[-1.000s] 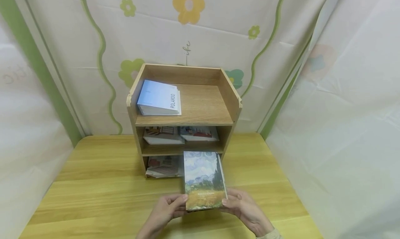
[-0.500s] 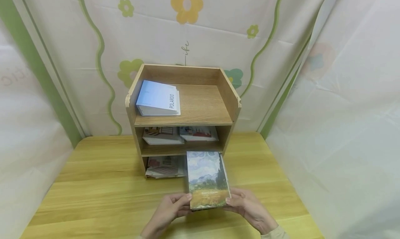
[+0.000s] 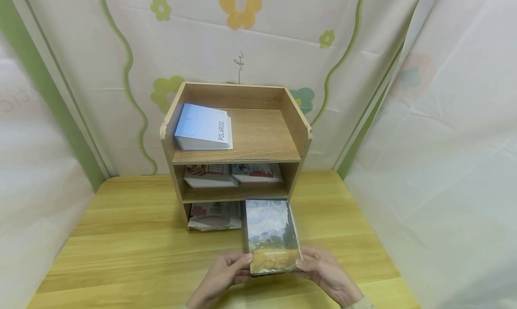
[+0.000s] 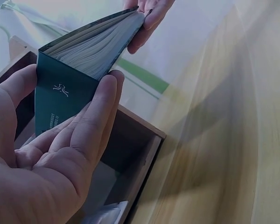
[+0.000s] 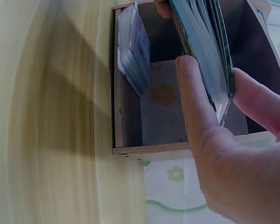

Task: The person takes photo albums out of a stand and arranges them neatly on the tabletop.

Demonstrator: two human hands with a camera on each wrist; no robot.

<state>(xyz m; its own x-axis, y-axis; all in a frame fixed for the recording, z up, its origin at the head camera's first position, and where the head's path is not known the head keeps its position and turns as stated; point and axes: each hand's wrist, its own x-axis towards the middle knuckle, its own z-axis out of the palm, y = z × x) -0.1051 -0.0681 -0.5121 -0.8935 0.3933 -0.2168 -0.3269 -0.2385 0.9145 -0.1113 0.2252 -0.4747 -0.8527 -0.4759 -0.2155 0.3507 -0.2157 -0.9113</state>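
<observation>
A photo album [image 3: 272, 237] with a painted landscape cover is held level before the bottom right of the wooden shelf. My left hand [image 3: 224, 273] grips its near left corner, thumb on the cover. On the near right side, my right hand [image 3: 325, 273] pinches the album between thumb and fingers. The left wrist view shows the dark green spine [image 4: 60, 93] between the left thumb and fingers. In the right wrist view, the page edges [image 5: 207, 51] face that camera, and the right thumb and fingers press the two covers.
On the table [image 3: 133, 250] stands the three-level wooden shelf [image 3: 236, 155]. A blue POLAROID album [image 3: 202, 125] lies top left. Two albums, a left one [image 3: 210, 176] and a right one [image 3: 258, 173], fill the middle level. Another album [image 3: 214, 215] sits bottom left. Patterned curtains [image 3: 278, 62] surround the table.
Both hands have shifted the photo album a little to the right, and slightly toward the body in the last half second. The grips look the same, and the shelf's albums stay put.
</observation>
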